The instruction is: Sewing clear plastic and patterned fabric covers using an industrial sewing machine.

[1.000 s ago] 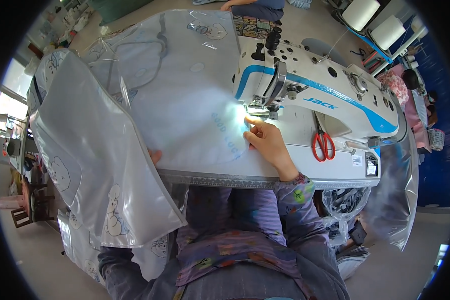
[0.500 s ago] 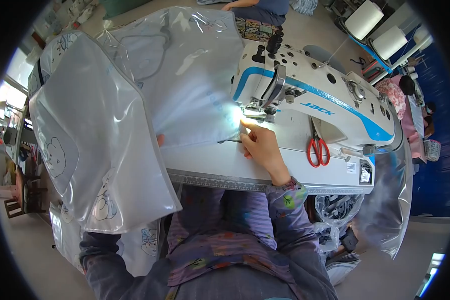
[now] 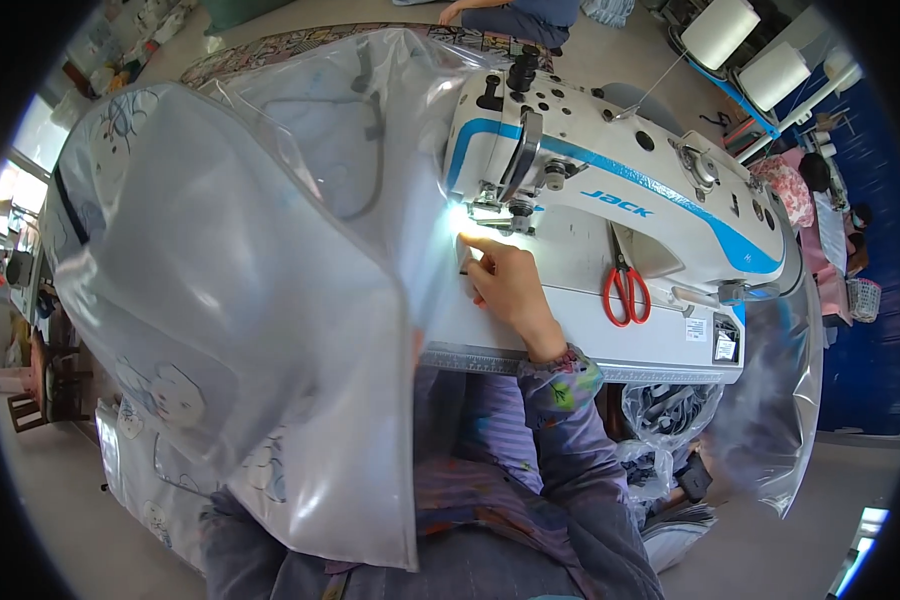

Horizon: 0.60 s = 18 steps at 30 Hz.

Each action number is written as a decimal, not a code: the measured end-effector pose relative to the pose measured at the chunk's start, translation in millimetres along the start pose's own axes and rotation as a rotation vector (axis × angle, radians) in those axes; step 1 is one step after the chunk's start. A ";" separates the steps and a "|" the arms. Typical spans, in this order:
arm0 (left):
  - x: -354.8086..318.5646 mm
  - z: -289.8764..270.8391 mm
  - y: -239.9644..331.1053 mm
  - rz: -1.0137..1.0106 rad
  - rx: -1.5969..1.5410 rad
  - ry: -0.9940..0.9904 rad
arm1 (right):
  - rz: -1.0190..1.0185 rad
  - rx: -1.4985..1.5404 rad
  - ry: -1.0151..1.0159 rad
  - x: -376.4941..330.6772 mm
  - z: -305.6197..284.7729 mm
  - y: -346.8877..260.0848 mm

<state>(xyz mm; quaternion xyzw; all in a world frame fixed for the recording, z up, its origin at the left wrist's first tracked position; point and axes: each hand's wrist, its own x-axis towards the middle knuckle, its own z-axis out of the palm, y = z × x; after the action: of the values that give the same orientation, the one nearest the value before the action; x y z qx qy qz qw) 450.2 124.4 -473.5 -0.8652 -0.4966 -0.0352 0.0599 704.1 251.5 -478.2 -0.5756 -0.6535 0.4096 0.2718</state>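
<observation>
A large sheet of translucent plastic with printed cartoon animals drapes over the left side of the sewing machine and down across my lap. My right hand is by the lit needle area, its index finger reaching toward the presser foot. Its other fingers are curled, and it appears to pinch the sheet's edge there. Of my left hand only a pinkish trace shows at the sheet's right edge; the plastic hides its fingers.
Red-handled scissors lie on the machine bed, right of my hand. A ruler strip runs along the front edge. White thread cones stand at the back right. A clear bag of dark items hangs below. Another person sits beyond the machine.
The plastic sheet has swung right and toward me, now covering more of the bed and my lap. My right hand stays by the needle. The whole view has shifted slightly.
</observation>
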 end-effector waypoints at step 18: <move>-144.7 -42.2 -98.3 -0.526 -0.075 0.051 | -0.100 1.038 -0.750 -76.9 233.6 -30.6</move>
<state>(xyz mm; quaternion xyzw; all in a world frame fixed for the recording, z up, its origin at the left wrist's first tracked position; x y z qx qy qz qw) 292.3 43.9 -442.4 -0.7069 -0.7011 -0.0895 0.0291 509.4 124.5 -564.0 -0.1557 -0.4471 0.8328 0.2867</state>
